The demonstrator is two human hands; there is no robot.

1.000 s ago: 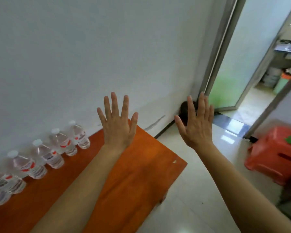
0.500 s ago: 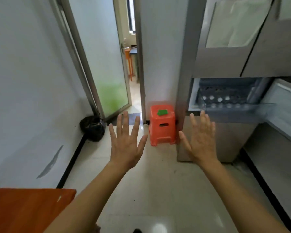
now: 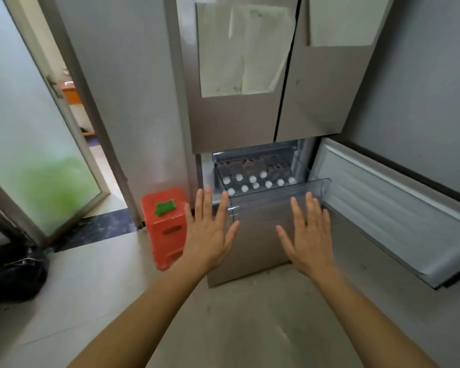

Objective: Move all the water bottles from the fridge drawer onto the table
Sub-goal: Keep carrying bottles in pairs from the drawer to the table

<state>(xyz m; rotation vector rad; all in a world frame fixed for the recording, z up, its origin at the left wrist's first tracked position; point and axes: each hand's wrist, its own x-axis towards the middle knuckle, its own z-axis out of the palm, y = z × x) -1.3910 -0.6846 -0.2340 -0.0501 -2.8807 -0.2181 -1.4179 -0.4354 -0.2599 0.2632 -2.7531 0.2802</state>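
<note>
A clear plastic fridge drawer [image 3: 282, 193] stands pulled out below the closed upper fridge doors. Several water bottles [image 3: 252, 179] stand upright inside it, showing as white caps in rows. My left hand [image 3: 210, 229] is held out flat with fingers spread, in front of the drawer's left end and holding nothing. My right hand [image 3: 308, 232] is likewise spread and empty, below the drawer's right end. Both hands are short of the drawer, not touching it. The table is out of view.
An orange plastic stool [image 3: 165, 224] with a green cloth on top stands left of the fridge. The open lower fridge door [image 3: 398, 208] juts out on the right. A glass door [image 3: 37, 155] and a dark bag [image 3: 14, 272] are on the left.
The view has swung from the orange table with its row of bottles round to the fridge, and come closer to the drawer. Both hands stay spread and empty.
</note>
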